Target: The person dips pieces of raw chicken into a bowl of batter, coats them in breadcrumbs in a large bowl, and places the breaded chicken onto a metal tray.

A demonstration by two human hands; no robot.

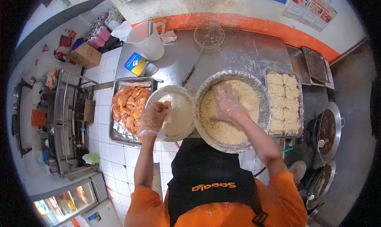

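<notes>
My left hand (153,118), in a clear plastic glove, is held over the left rim of a metal bowl of milky liquid (177,118). Its fingers are curled closed, and what they hold, if anything, cannot be made out. My right hand (228,102), also gloved, rests with fingers spread in pale crumbly flour (248,102) inside a large round bowl (199,129). To the left, raw orange-tinted chicken pieces (129,106) are piled in a metal tray (117,132). On the right, flour-coated pieces (283,102) lie in rows in another tray.
A wire strainer (209,35) with a long dark handle lies behind the bowls on the steel table (246,48). A white plastic jug (147,42) and a blue-yellow packet (136,64) stand back left. Wide pans of dark oil (328,131) sit at the right.
</notes>
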